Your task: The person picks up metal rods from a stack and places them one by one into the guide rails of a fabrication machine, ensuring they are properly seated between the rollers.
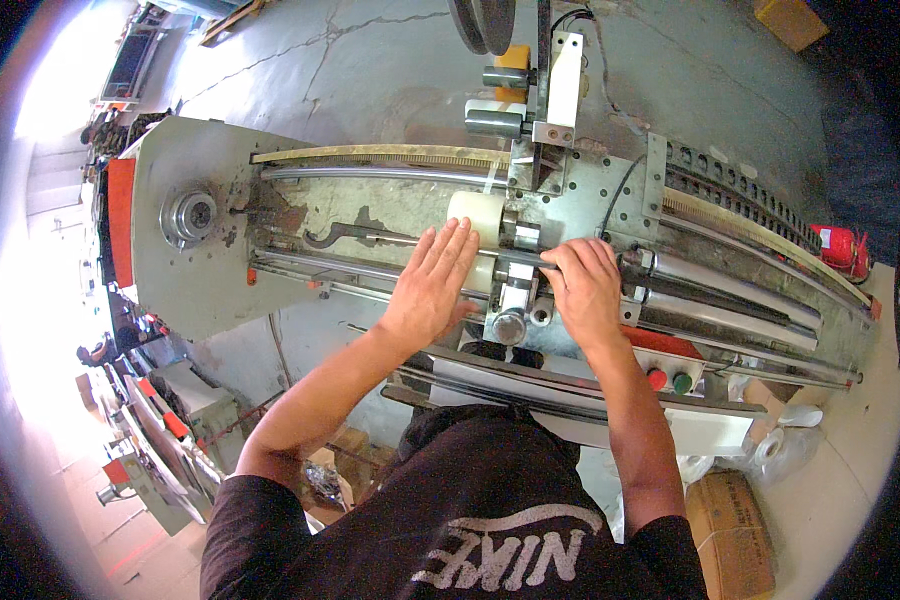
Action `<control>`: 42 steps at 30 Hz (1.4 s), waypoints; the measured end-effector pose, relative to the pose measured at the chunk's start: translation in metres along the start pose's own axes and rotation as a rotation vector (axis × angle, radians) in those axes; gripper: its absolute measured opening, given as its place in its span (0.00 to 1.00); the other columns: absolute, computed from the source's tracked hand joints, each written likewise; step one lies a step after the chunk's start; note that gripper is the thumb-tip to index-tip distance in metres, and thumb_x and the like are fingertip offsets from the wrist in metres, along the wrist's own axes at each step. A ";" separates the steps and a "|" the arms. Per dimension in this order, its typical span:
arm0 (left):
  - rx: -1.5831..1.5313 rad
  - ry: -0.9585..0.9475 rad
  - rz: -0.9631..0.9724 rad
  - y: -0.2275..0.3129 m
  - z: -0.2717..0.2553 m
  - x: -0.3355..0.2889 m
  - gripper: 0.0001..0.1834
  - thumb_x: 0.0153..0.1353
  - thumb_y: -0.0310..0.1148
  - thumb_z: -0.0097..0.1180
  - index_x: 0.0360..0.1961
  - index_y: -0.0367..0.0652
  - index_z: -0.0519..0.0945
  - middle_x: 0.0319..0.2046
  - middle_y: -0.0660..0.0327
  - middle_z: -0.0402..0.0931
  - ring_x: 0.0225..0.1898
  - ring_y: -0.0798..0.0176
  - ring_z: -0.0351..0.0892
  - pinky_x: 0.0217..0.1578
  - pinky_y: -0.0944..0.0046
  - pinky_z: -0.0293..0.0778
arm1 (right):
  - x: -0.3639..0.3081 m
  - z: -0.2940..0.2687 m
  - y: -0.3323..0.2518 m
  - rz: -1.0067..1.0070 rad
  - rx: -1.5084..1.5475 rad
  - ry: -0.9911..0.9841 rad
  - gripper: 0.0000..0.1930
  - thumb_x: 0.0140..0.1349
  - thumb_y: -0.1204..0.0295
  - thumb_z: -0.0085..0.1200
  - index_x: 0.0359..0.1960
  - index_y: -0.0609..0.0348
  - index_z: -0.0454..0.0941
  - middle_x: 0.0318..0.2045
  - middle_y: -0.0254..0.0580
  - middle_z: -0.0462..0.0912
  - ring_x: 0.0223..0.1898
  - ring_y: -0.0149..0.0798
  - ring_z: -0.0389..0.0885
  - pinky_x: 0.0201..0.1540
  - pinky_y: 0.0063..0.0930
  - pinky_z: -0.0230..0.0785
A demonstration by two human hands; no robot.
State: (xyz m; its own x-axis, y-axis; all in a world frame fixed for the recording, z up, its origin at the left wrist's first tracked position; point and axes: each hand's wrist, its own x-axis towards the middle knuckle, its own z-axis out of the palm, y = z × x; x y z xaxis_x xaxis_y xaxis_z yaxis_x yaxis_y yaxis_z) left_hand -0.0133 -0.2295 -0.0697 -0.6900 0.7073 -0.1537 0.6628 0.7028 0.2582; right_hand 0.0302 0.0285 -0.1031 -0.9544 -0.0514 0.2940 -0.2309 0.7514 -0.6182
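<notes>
My left hand (432, 290) lies flat with its fingers stretched out, against a cream roller (477, 212) in the middle of a long machine. A second pale roller (479, 272) shows partly behind its fingers. My right hand (587, 285) is closed, its fingertips pinching a dark rod (530, 258) that runs left between the rollers. Past my left fingers a thin metal rod (395, 238) continues in line with it. Beside that lies a dark hook-shaped piece (345, 232). Below the rod, between my hands, stands a metal clamp block with a round knob (510, 327).
A headstock with a round chuck (189, 215) stands at the left. Guide rails (390, 174) run lengthwise along the machine. Near my right forearm are a red button (657, 379) and a green button (682, 383). A red fire extinguisher (843, 250) stands far right, a brown carton (730, 535) lower right.
</notes>
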 end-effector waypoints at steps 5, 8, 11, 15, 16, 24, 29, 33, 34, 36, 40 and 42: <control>0.095 0.079 0.013 -0.008 0.026 0.000 0.51 0.58 0.39 0.68 0.78 0.34 0.55 0.79 0.44 0.50 0.80 0.45 0.49 0.79 0.45 0.47 | 0.004 0.008 0.001 -0.021 -0.083 0.097 0.09 0.58 0.77 0.57 0.41 0.54 0.81 0.36 0.42 0.78 0.46 0.52 0.78 0.54 0.46 0.69; 0.080 0.078 0.024 -0.009 0.025 0.001 0.50 0.59 0.37 0.67 0.78 0.35 0.55 0.79 0.45 0.51 0.80 0.46 0.49 0.80 0.45 0.47 | 0.000 0.003 -0.002 0.041 -0.116 0.029 0.24 0.52 0.80 0.66 0.54 0.54 0.80 0.43 0.44 0.79 0.51 0.52 0.77 0.64 0.50 0.67; 0.056 0.099 0.012 -0.010 0.026 0.002 0.49 0.58 0.35 0.68 0.78 0.37 0.56 0.79 0.46 0.52 0.80 0.47 0.50 0.80 0.47 0.47 | -0.019 -0.027 -0.019 0.076 -0.096 0.083 0.22 0.59 0.74 0.62 0.57 0.55 0.79 0.46 0.45 0.82 0.53 0.50 0.79 0.69 0.50 0.64; 0.045 0.105 -0.008 -0.005 0.029 0.005 0.52 0.54 0.33 0.72 0.78 0.39 0.57 0.79 0.47 0.52 0.81 0.48 0.50 0.80 0.48 0.48 | -0.096 -0.077 -0.030 0.156 -0.165 0.126 0.22 0.60 0.75 0.62 0.58 0.57 0.79 0.58 0.46 0.82 0.64 0.49 0.77 0.74 0.54 0.57; 0.062 0.107 -0.013 -0.005 0.028 0.002 0.52 0.54 0.34 0.72 0.78 0.39 0.57 0.79 0.47 0.52 0.81 0.48 0.50 0.80 0.48 0.48 | -0.122 -0.084 -0.029 0.163 -0.192 0.246 0.23 0.62 0.75 0.59 0.61 0.59 0.78 0.60 0.48 0.81 0.65 0.50 0.77 0.74 0.57 0.55; 0.183 0.128 0.030 -0.007 0.030 0.002 0.50 0.59 0.41 0.68 0.77 0.36 0.56 0.79 0.47 0.52 0.81 0.50 0.50 0.80 0.50 0.47 | -0.260 -0.096 0.008 0.834 -0.654 -0.203 0.38 0.61 0.72 0.57 0.75 0.60 0.62 0.75 0.44 0.68 0.79 0.56 0.54 0.78 0.72 0.28; 0.161 0.167 0.031 -0.009 0.031 -0.006 0.48 0.61 0.41 0.67 0.77 0.36 0.57 0.79 0.47 0.53 0.80 0.51 0.51 0.80 0.50 0.47 | -0.229 -0.105 0.004 0.630 -0.644 -0.116 0.32 0.59 0.74 0.58 0.69 0.56 0.72 0.69 0.44 0.75 0.77 0.53 0.59 0.79 0.69 0.28; 0.177 0.180 0.042 -0.004 0.032 -0.001 0.48 0.60 0.41 0.67 0.76 0.36 0.58 0.79 0.48 0.53 0.80 0.51 0.51 0.79 0.50 0.48 | -0.214 -0.076 -0.018 0.368 -0.444 -0.047 0.29 0.59 0.76 0.58 0.66 0.56 0.75 0.67 0.45 0.75 0.74 0.52 0.65 0.79 0.64 0.38; 0.177 0.190 0.056 -0.003 0.033 0.002 0.47 0.60 0.41 0.67 0.76 0.36 0.58 0.79 0.48 0.53 0.81 0.51 0.51 0.79 0.50 0.48 | -0.212 -0.066 -0.028 0.313 -0.350 -0.023 0.27 0.60 0.76 0.58 0.64 0.57 0.76 0.65 0.46 0.77 0.73 0.53 0.67 0.79 0.63 0.41; 0.201 0.190 0.052 -0.006 0.039 -0.001 0.49 0.59 0.44 0.68 0.76 0.35 0.58 0.79 0.47 0.52 0.81 0.49 0.48 0.80 0.48 0.46 | -0.208 -0.045 -0.049 0.231 -0.176 -0.045 0.23 0.60 0.77 0.58 0.60 0.58 0.79 0.61 0.46 0.81 0.70 0.53 0.71 0.77 0.61 0.48; 0.175 0.202 0.042 -0.006 0.032 -0.009 0.49 0.59 0.40 0.68 0.76 0.36 0.58 0.79 0.48 0.52 0.81 0.50 0.48 0.80 0.50 0.46 | -0.196 -0.022 -0.089 0.138 0.034 -0.178 0.18 0.64 0.74 0.59 0.56 0.59 0.82 0.56 0.48 0.85 0.63 0.50 0.79 0.75 0.51 0.55; 0.223 0.231 0.048 -0.006 0.032 -0.009 0.49 0.58 0.39 0.68 0.76 0.36 0.58 0.79 0.48 0.52 0.81 0.51 0.48 0.80 0.50 0.46 | -0.195 -0.017 -0.099 0.093 0.088 -0.232 0.17 0.66 0.70 0.60 0.56 0.60 0.82 0.55 0.48 0.85 0.61 0.49 0.80 0.74 0.50 0.57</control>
State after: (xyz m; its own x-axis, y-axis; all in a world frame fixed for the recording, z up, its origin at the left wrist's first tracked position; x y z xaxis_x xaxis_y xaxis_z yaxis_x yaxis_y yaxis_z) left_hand -0.0016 -0.2380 -0.1000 -0.6874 0.7218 0.0802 0.7258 0.6867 0.0409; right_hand 0.2422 -0.0248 -0.0868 -0.9878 -0.1420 0.0639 -0.1458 0.7002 -0.6989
